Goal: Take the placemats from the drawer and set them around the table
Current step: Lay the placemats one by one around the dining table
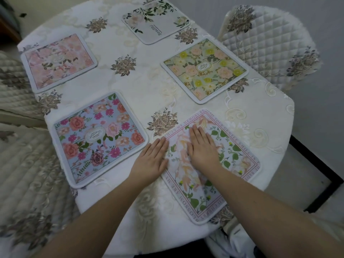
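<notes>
While pressed flat, fingers straight and together, right hand (pixel 202 146) on middle of lettered-border placemat (pixel 240 164), gripping nothing. Left hand (pixel 152 159) likewise flat, fingers extended, lying over that mat's left edge, partly on tablecloth (pixel 149 86). Both forearms reaching in from near edge of tabletop. Lettered-border placemat at near right edge of tabletop, angled, white ground with green leaves and peach blooms, near corner close to table's rim. Blue floral placemat (pixel 98 138) just beside it on near left, apart from left hand, pink and coral roses, oval label in centre. Yellow-and-peach floral placemat (pixel 204 69) along right edge, further back. Pink floral placemat (pixel 57 62) along far left edge. Grey "Beautiful" placemat (pixel 156 21) at far end, white flowers, dark leaves. All five mats lying flat, none overlapping. Cream embroidered tablecloth with brown rose motifs covering tabletop. Quilted chair cover (pixel 268 47) beyond right edge; another quilted chair cover (pixel 24 164) along left side.
</notes>
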`<state>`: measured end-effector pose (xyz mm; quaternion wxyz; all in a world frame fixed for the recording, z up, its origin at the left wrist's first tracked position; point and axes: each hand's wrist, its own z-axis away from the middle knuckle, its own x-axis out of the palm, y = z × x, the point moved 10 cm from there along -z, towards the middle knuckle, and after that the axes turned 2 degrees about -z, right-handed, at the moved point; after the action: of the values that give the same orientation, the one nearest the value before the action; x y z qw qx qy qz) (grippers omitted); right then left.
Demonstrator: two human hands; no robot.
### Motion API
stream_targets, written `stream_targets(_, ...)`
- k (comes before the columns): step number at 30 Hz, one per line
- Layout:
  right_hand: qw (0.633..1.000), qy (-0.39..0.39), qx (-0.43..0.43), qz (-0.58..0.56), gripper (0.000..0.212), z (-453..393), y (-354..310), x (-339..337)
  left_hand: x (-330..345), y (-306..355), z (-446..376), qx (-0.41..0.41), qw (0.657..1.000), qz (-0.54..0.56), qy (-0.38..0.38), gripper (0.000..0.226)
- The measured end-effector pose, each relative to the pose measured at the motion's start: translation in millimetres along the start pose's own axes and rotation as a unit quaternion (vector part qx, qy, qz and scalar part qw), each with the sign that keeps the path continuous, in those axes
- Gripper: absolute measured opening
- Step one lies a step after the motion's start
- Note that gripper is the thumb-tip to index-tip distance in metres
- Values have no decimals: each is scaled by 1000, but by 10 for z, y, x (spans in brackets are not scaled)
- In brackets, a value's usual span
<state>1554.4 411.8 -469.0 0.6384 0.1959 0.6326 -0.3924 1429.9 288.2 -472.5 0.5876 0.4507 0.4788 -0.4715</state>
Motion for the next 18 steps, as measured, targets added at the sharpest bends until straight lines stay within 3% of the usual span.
stream_targets(8, 1000, -4, 14, -6, 61, 196, 303, -54, 49, -219, 295, -14, 999, -19, -26, 65)
stream_targets(18, 989, 23, 145, -30, 60, 878, 1303, -253, 13, -345, 402, 2, 999, -1, -37, 68)
